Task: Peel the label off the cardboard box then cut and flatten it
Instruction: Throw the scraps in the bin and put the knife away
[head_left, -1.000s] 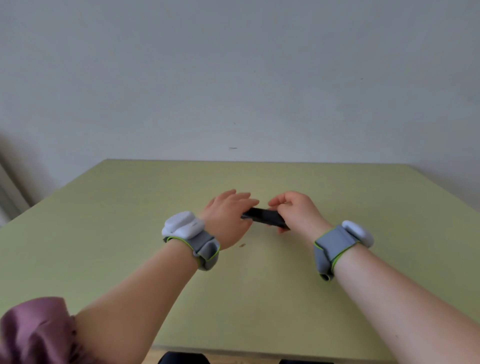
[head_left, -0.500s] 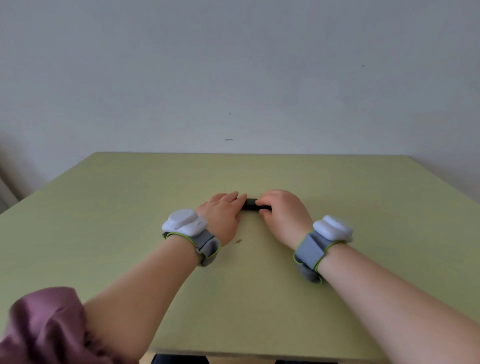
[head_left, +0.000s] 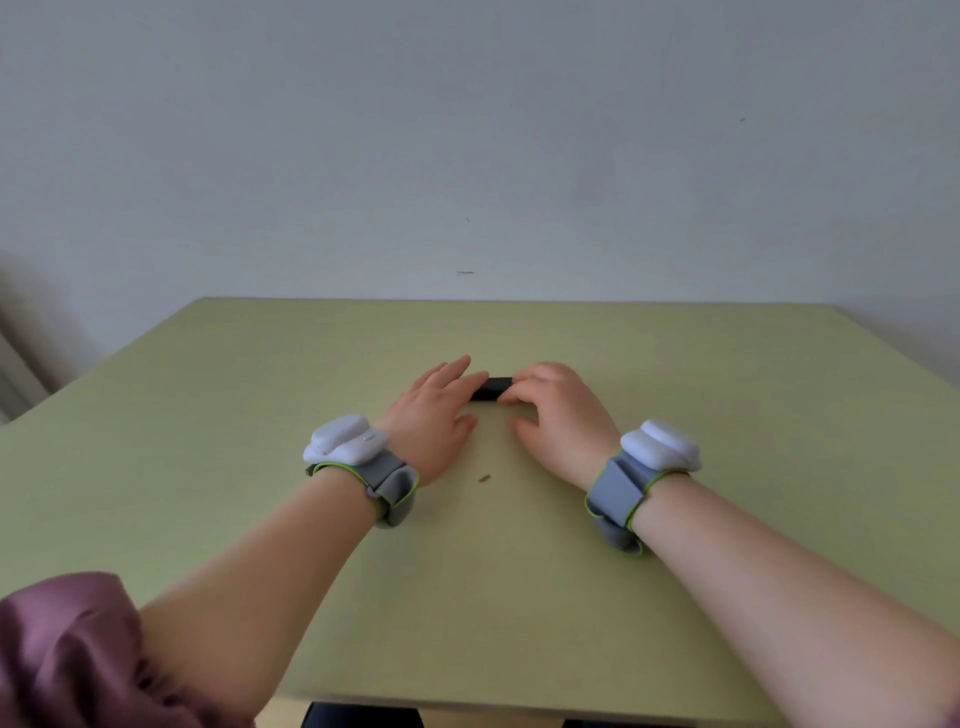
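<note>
A small black tool (head_left: 491, 388) lies flat on the green table (head_left: 727, 395), between my two hands. My left hand (head_left: 434, 413) lies palm down with straight fingers, and its fingertips touch the tool's left end. My right hand (head_left: 558, 415) rests on the table with loosely bent fingers. Their tips lie on the tool's right end, which they hide, and the thumb is spread away from it. No cardboard box or label is in view.
A tiny brown scrap (head_left: 484, 478) lies on the table between my wrists. Both wrists carry grey bands with white units. The table's far edge meets a plain pale wall (head_left: 467, 156). Its near edge runs just under my forearms.
A second ago my right hand held the black tool just above the table. It has lowered the tool onto the surface, and both hands now lie flat at its ends.
</note>
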